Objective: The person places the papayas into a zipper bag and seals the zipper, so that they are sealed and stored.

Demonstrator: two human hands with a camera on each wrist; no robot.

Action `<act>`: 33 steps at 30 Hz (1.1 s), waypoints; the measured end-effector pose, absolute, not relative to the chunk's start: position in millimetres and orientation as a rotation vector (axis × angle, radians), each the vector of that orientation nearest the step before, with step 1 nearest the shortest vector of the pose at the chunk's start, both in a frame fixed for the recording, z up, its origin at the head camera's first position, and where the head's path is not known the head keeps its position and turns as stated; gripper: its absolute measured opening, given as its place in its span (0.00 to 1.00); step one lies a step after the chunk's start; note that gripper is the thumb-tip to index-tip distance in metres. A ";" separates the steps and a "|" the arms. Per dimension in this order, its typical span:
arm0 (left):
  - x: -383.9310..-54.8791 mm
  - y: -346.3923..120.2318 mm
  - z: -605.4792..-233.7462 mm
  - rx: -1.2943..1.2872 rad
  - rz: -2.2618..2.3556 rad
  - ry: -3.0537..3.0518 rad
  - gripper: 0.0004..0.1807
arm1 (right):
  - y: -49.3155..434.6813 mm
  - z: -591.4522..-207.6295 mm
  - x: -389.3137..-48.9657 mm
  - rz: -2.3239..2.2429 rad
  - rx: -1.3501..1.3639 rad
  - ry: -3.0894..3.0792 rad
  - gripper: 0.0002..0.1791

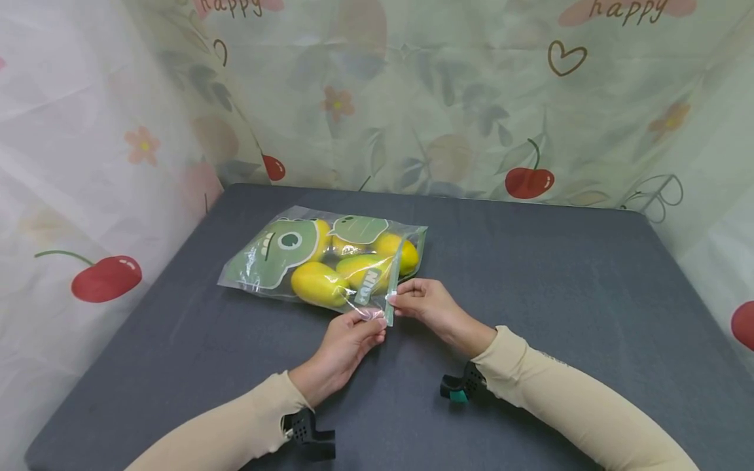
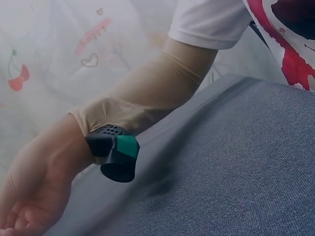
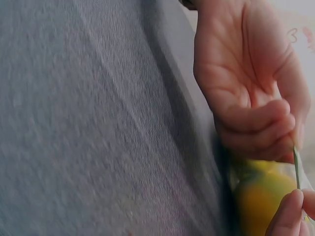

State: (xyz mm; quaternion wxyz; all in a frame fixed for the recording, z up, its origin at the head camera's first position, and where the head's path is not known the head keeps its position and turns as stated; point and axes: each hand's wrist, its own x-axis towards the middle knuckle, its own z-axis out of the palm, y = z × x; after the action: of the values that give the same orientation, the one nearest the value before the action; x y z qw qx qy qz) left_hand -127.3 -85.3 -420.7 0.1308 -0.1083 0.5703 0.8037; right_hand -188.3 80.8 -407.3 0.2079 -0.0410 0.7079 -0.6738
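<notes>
A clear plastic zip bag (image 1: pixel 283 291) with green cartoon prints lies on the table, its seal strip (image 1: pixel 393 278) running along its right side. Inside it are several yellow mangoes (image 1: pixel 318 284), one tinged green. My left hand (image 1: pixel 344 350) pinches the strip's near corner between thumb and fingers. Just beyond it, my right hand (image 1: pixel 432 307) pinches the same strip a little farther up. The right wrist view shows two sets of fingertips on the strip's thin edge (image 3: pixel 297 169), with a blurred mango (image 3: pixel 258 204) behind. Whether the seal is closed cannot be made out.
A dark grey cloth-covered table (image 1: pixel 548 281) spreads around the bag. Patterned curtains (image 1: pixel 459 98) hang at the back and sides. Black camera mounts sit on both wrists, the right one (image 1: pixel 462 386) with a green patch.
</notes>
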 end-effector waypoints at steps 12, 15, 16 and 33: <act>-126.1 -85.3 -422.8 -0.276 2.276 1.657 0.13 | 87.8 -408.1 -210.3 -1.880 -0.058 2.039 0.16; -125.7 -84.8 -422.6 -0.272 2.263 1.663 0.12 | 89.7 -408.7 -217.0 -1.850 -0.047 2.087 0.17; -125.7 -84.6 -422.8 -0.271 2.264 1.662 0.12 | 90.1 -408.7 -219.0 -1.841 -0.043 2.100 0.17; -124.1 -85.0 -421.5 -0.225 2.222 1.678 0.13 | 99.6 -402.3 -249.5 -1.832 0.053 2.141 0.20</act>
State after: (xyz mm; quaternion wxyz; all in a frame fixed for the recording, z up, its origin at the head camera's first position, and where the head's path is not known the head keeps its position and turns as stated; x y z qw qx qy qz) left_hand -124.1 -85.0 -421.5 0.1735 -0.0794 0.5915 0.7834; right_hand -249.5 99.6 -402.3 0.1612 0.0186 0.7498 -0.6415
